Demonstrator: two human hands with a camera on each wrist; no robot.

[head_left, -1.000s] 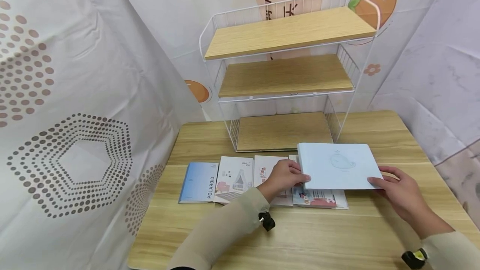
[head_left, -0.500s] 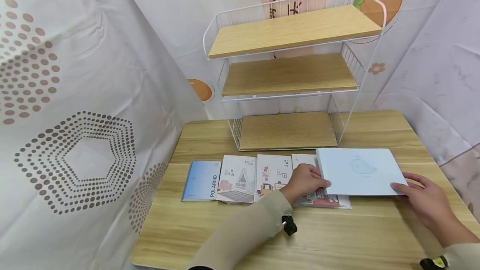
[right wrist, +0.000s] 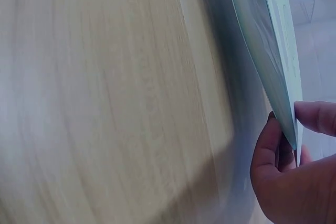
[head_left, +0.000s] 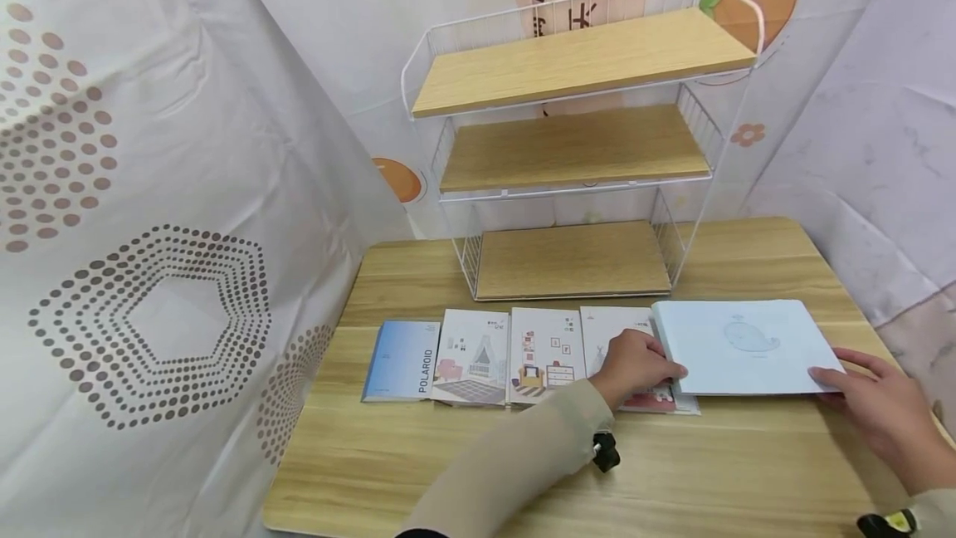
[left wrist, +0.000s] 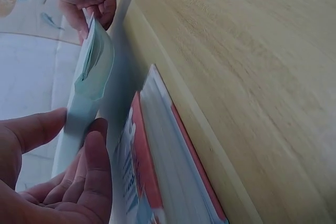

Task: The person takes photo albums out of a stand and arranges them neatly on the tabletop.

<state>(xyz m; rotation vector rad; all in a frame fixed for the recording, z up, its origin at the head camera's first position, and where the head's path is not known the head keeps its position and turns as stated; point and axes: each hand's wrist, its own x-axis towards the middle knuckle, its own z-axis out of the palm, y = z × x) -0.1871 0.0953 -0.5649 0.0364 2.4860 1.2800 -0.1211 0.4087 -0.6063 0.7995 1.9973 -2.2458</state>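
A light blue album (head_left: pixel 747 349) with a whale drawing on its cover is held flat above the table. My left hand (head_left: pixel 636 365) pinches its spine side, thumb on top and fingers beneath, as the left wrist view shows. At the opposite end my right hand (head_left: pixel 877 397) pinches the near right corner; in the right wrist view the album's pages (right wrist: pixel 262 45) bow slightly. Under and beside the left hand lies a white-covered book (head_left: pixel 603 324), partly hidden by the hand and the album. Its red-edged cover (left wrist: pixel 144 150) shows close by in the left wrist view.
To the left, in a row, lie a blue POLAROID album (head_left: pixel 402 361), a book with a pink chair (head_left: pixel 470 355) and a book with a yellow chair (head_left: pixel 547 354). Behind them stands a three-tier rack (head_left: pixel 575 152) with wooden shelves. Patterned cloth (head_left: pixel 187 148) hangs around the table (head_left: pixel 358 471).
Both hands have carried the whale album to the right and slightly toward me. More of the row of books beneath is uncovered. The head view has shifted a little.
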